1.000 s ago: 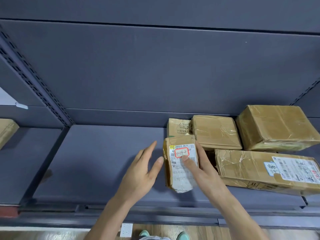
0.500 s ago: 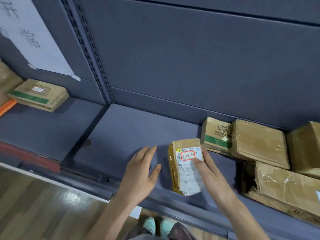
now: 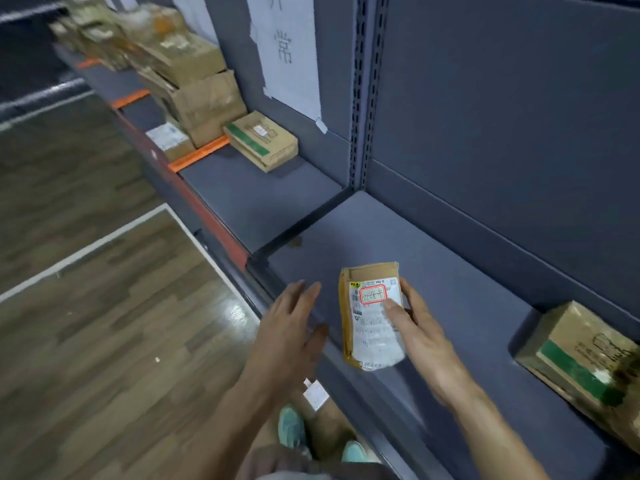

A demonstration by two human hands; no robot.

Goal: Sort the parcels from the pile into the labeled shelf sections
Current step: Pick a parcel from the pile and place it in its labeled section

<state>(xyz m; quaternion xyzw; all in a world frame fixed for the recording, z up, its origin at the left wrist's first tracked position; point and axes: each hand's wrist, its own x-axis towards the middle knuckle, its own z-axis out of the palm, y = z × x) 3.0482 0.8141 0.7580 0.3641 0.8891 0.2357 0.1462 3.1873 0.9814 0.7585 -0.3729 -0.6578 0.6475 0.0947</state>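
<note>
A small brown parcel point(image 3: 370, 315) with a white shipping label and a red-framed mark is held over the front of the grey shelf point(image 3: 450, 271). My right hand point(image 3: 420, 336) grips it from the right side, thumb on the label and fingers behind. My left hand point(image 3: 291, 327) hovers to its left with fingers spread, holding nothing and not touching the parcel. A paper label point(image 3: 287, 50) with printed characters hangs on the back panel of the neighbouring left section.
A flat box with a green stripe point(image 3: 261, 140) lies in the left section. Beyond it a pile of brown parcels point(image 3: 183, 74) fills the shelf. Another green-striped box point(image 3: 585, 358) sits at the right. Wooden floor lies to the left and below.
The view has swung left, bringing the left section and its parcel pile into sight. My right hand has carried the small parcel leftwards away from the boxes at the right. The left hand stays beside it.
</note>
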